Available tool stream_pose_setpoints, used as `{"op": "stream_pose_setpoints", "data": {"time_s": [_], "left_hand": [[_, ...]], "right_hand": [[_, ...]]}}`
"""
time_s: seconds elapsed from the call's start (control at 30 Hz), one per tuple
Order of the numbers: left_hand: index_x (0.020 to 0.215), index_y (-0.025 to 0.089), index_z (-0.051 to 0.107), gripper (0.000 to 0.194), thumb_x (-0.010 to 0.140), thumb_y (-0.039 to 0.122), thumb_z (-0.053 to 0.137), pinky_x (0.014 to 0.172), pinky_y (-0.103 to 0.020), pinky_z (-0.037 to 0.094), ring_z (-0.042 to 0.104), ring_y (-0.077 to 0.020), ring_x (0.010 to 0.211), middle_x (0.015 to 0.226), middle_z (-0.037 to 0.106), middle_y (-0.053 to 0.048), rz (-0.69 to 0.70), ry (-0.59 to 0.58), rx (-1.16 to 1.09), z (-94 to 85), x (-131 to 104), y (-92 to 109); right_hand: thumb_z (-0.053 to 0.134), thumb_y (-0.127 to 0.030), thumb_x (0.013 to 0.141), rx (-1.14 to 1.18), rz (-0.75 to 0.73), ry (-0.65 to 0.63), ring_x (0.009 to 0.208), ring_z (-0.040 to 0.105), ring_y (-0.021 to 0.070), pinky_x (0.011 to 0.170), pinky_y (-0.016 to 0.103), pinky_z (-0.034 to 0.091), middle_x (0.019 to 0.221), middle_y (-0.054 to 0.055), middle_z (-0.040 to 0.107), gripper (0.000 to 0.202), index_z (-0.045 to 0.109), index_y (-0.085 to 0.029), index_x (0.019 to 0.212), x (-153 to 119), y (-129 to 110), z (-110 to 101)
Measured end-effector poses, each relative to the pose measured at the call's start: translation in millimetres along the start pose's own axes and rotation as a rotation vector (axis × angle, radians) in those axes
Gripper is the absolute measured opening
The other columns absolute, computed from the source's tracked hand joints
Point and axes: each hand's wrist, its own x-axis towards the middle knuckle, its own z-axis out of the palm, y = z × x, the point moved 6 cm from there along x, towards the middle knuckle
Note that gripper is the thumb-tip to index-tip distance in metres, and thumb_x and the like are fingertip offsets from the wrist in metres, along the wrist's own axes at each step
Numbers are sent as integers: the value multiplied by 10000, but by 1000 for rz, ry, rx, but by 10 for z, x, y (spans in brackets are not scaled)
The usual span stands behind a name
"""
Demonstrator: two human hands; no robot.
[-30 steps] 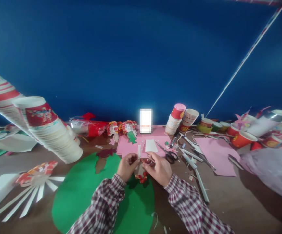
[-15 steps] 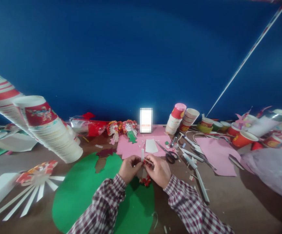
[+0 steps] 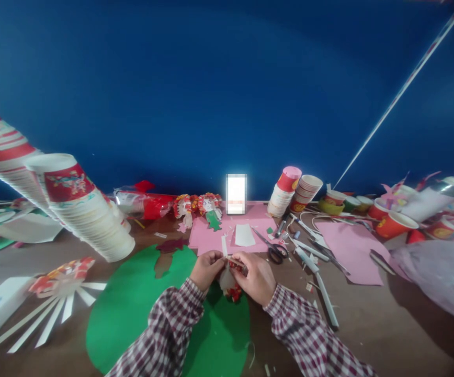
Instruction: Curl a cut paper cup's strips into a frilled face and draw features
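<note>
Over the green paper sheet point(image 3: 125, 319) my two hands meet at a small red-and-white piece cut from a paper cup point(image 3: 234, 291). My left hand point(image 3: 207, 269) is closed in a pinch at the base of a narrow white paper strip point(image 3: 224, 245), which points up from the fingertips. Thumb and fingers of my right hand point(image 3: 256, 276) grip the cup piece along its rolled edge. My fingers partly cover it. A maroon and brown paper cutout point(image 3: 164, 263) lies left of my hands on the green sheet.
On the left lean stacks of paper cups point(image 3: 89, 220), with a cup cut into strips point(image 3: 60, 277) before them. Scissors point(image 3: 276, 252) and a glue gun point(image 3: 317, 285) lie on the right. Pink sheets point(image 3: 211, 238), cut-out figures point(image 3: 210, 212) and more cups point(image 3: 282, 193) are farther back.
The white strip has tilted and shifted slightly left with my left fingers. More of the cup piece now shows between my hands. The view has moved a little.
</note>
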Motion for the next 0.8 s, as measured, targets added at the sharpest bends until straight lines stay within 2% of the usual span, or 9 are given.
{"op": "stream_pose_setpoints", "data": {"time_s": [0.23,0.33,0.43,0.57,0.67,0.8], "left_hand": [[675,127,518,238,601,321,634,409,-171,302,420,-52,399,483,515,55,35,14,15,-20,22,-8],[783,123,560,208,625,249,607,522,-200,387,522,-96,542,604,588,14,142,-33,68,-1,15,65],[812,116,583,169,676,206,540,613,-227,413,556,-133,666,695,615,-24,270,-96,162,36,-12,157],[709,118,570,135,706,247,528,531,-203,377,504,-107,564,602,568,2,273,-74,226,30,-22,174],[673,121,565,180,715,294,537,485,-190,338,450,-87,505,539,518,24,269,-109,271,72,-37,173],[706,119,607,175,705,285,550,525,-199,359,471,-98,542,594,569,3,270,-180,341,148,-81,186]], "right_hand": [[551,-212,757,-2,-33,-31,797,554,157,695,236,383,820,3,621,154,544,-231,909,1,-27,39],[558,-222,758,5,-31,-44,808,554,165,699,243,389,826,8,620,160,545,-228,917,-2,-31,49],[602,-270,733,21,-31,-43,814,557,169,710,250,401,843,12,621,210,546,-227,931,-3,-41,27],[559,-390,759,49,-53,-6,813,564,169,719,256,418,860,34,620,253,555,-210,935,8,-62,-51],[414,-304,856,46,-34,57,842,566,159,751,256,416,886,46,620,189,554,-199,927,24,-33,-122],[341,-221,875,8,-17,114,884,562,164,772,256,413,926,65,618,222,545,-188,959,42,26,-168]]}}
